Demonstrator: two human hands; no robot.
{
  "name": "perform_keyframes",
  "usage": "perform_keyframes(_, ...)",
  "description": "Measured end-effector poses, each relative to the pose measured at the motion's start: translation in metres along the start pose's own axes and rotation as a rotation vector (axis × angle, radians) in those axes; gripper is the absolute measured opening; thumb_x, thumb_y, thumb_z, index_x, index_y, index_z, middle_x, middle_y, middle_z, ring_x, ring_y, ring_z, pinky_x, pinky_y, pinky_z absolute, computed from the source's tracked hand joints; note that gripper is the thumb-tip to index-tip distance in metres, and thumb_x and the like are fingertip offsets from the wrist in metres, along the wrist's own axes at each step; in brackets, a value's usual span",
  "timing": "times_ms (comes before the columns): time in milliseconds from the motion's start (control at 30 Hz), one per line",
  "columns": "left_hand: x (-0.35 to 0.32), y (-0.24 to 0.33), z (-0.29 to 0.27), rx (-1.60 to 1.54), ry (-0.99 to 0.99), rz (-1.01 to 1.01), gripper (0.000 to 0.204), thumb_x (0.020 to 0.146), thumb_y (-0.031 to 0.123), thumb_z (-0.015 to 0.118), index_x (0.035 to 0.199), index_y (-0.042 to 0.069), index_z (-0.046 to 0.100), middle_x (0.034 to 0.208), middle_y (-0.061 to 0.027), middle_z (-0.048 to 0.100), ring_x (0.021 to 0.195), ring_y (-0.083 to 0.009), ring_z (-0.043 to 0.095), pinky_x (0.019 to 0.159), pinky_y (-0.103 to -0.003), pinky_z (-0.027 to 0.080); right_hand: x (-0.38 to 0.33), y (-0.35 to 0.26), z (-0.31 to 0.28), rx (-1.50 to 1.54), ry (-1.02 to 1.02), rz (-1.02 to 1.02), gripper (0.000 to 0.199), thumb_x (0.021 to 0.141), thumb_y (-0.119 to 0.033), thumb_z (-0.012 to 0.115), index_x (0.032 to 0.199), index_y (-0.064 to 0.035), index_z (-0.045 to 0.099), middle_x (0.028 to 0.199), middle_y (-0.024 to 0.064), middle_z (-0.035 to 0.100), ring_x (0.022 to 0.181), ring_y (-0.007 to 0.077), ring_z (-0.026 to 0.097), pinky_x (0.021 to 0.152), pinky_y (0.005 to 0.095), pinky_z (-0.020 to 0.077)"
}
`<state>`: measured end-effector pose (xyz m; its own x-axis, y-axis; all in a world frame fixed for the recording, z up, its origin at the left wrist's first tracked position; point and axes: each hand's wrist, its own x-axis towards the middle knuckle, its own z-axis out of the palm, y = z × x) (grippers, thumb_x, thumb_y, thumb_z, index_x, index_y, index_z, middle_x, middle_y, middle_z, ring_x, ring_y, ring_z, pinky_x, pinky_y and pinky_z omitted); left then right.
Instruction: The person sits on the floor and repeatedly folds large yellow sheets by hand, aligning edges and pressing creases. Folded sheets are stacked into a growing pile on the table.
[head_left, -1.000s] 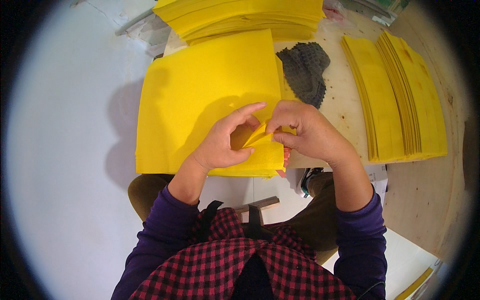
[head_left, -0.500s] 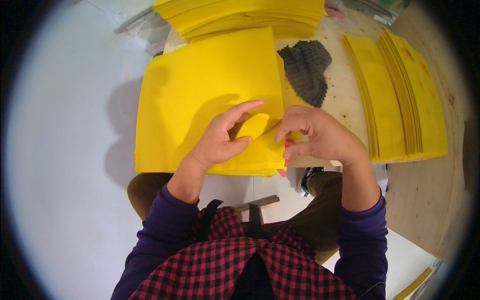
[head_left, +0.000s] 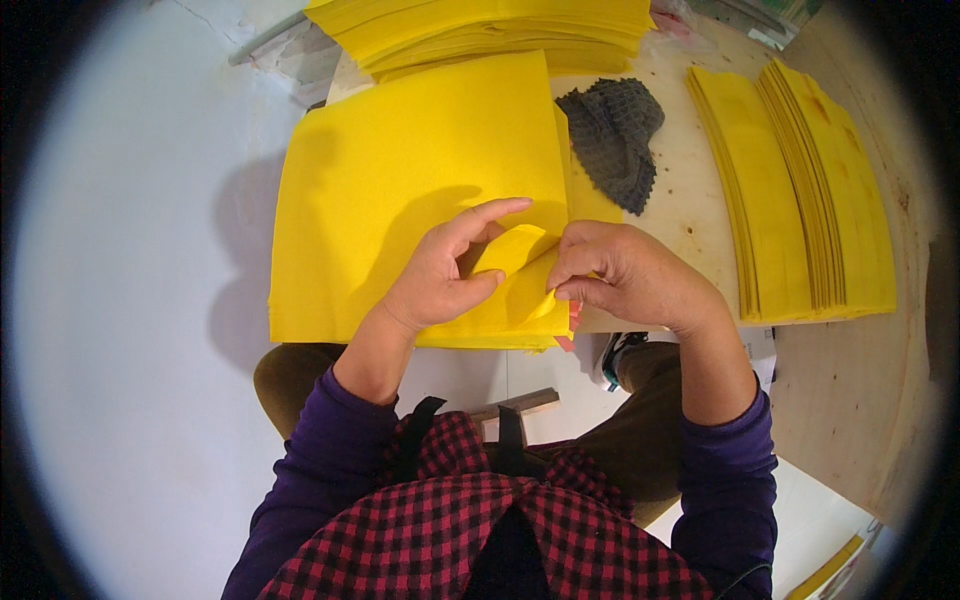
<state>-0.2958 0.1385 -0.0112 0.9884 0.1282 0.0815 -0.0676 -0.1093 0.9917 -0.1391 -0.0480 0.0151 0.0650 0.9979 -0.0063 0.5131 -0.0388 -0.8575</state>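
Note:
A stack of large yellow sheets [head_left: 400, 170] lies before me at the table's front edge. My left hand [head_left: 440, 270] has the turned-up corner flap [head_left: 515, 245] of the top sheet between thumb and curled fingers, its index finger stretched out above. Beside it, my right hand [head_left: 625, 270] pinches the lifted edge of a yellow sheet [head_left: 543, 306] between thumb and fingertips at the stack's near right corner. Small red tabs [head_left: 573, 322] stick out from under that corner, partly hidden by my right hand.
A crumpled dark grey cloth [head_left: 615, 140] lies on the wooden table [head_left: 690, 190], right of the stack. Farther right are narrower stacks of yellow sheets [head_left: 830, 200]. Another yellow pile [head_left: 490, 35] is at the back. Below the table edge are my legs and a wooden bar [head_left: 530, 402].
My right hand has closed its fingers and shifted slightly left, now pinching a sheet edge that has curled up. My left hand has stayed in place with the flap.

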Motion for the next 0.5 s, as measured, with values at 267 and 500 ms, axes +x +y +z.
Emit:
perform_keyframes(267, 0.0000, -0.0033, -0.0013, -0.017, -0.001, -0.021, 0.064, 0.074, -0.006, 0.058, 0.136, 0.006, 0.048, 0.110, -0.0035, 0.053, 0.103, -0.0125, 0.047, 0.093, -0.025, 0.038, 0.0021, -0.0029, 0.0021, 0.216, 0.012, 0.113, 0.014, 0.078, 0.005, 0.068, 0.088, -0.0026, 0.063, 0.083, 0.0064, 0.055, 0.077, 0.0197, 0.059, 0.066, 0.0284, 0.0473)
perform_keyframes(500, 0.0003, -0.0041, -0.0022, -0.004, -0.009, -0.006, 0.064, 0.074, -0.006, 0.059, 0.137, 0.006, 0.048, 0.109, -0.0033, 0.053, 0.100, -0.0114, 0.048, 0.091, -0.023, 0.038, 0.0064, -0.0038, 0.0049, 0.341, 0.061, 0.082, 0.011, 0.079, 0.005, 0.069, 0.085, -0.0007, 0.062, 0.081, 0.0053, 0.053, 0.073, 0.0156, 0.057, 0.064, 0.0260, 0.0478)
